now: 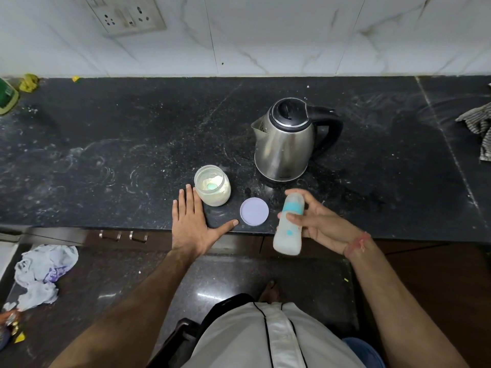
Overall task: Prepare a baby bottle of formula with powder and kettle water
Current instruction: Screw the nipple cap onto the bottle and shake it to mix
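The big black tabletop (106,160) runs from side to side, with a white marble wall (292,35) behind it. A plug socket (127,15) sits on that wall, up on the left.

The shiny metal kettle (285,144) stands on the tabletop, right of the middle. Its black lid is down, its spout points left and its black handle points right.

The left hand (192,224) lies flat on the front edge of the tabletop. Its fingers are straight and spread wide, and it holds nothing. The fingertips are just beside the jar, and the thumb reaches out toward the lid.

The right hand (316,221) is wrapped around the baby bottle (289,224). The bottle is off the tabletop, out over the front edge, just in front of the kettle. It is tilted, with its top end pointing up toward the kettle. It looks cloudy white with a blue band near the top. A red thread (357,244) goes around that wrist.

The clear powder jar (212,188) stands open on the tabletop, left of the kettle. Pale powder is inside, with a small blue-green thing in it.

The round purple lid (254,211) lies flat between the jar and the bottle, near the front edge.

A striped cloth (478,126) lies at the far right. White crumpled bags (42,272) lie on the floor at the left.
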